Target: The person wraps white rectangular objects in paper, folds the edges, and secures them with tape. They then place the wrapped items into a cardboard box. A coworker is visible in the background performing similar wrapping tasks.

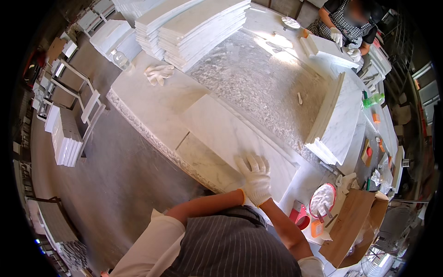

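Marble slab (226,131), pale with grey veining, lies flat on the counter (143,101), probably so its whole length is supported beneath the resting palm. What appears to be the right hand (257,179) lies on its near end, fingers extended and slightly spread, gripping nothing. The left hand (247,195) overlaps it, too hidden to judge.

I read the gloves (257,180) as matt white knit cloth, the slab (226,131) under them as smooth, faintly glossy, marble-like stone. Surface (143,94): rough, chipped left edge. Toward its right edge: matt brown cardboard box (345,226), translucent green plastic bottle (374,99). Apron (230,247): matt cloth.
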Demonstrator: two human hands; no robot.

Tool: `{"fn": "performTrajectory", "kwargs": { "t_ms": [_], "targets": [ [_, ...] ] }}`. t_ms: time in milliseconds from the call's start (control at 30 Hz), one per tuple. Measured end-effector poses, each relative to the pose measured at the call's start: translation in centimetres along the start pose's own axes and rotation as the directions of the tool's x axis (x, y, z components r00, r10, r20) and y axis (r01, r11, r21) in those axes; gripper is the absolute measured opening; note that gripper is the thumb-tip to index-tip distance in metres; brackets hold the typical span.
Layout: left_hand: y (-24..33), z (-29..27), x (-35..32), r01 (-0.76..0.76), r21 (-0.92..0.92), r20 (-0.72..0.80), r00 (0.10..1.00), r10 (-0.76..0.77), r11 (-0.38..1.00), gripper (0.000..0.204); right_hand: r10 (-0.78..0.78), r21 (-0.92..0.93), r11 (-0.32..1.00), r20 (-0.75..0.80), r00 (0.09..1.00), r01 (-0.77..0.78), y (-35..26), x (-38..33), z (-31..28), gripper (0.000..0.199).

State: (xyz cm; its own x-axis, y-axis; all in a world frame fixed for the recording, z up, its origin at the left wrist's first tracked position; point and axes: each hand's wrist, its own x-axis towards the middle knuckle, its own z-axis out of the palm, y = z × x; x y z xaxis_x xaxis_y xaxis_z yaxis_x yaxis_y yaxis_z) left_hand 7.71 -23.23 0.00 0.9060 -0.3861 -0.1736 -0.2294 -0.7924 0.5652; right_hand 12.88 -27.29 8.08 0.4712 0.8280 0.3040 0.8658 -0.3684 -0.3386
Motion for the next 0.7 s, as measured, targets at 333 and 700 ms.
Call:
{"fn": "performTrajectory", "kwargs": {
  "t_ms": [333, 700],
  "targets": [
    [-0.5, 0.5, -0.8, -0.026, -0.026, -0.003, 1.0, 0.025, 0.999, 0.051, 0.133, -0.15, 0.984, 0.227, 0.965, -0.1, -0.8, -0.3, -1.4, 0.067],
    [0.0, 1.1, -1.5, -0.042, -0.053, 0.002, 0.999, 0.042, 0.998, 0.045, 0.045, -0.182, 0.983, 0.063, 0.997, -0.033, 1.8, -0.7, 0.8, 0.058]
  ]
}}
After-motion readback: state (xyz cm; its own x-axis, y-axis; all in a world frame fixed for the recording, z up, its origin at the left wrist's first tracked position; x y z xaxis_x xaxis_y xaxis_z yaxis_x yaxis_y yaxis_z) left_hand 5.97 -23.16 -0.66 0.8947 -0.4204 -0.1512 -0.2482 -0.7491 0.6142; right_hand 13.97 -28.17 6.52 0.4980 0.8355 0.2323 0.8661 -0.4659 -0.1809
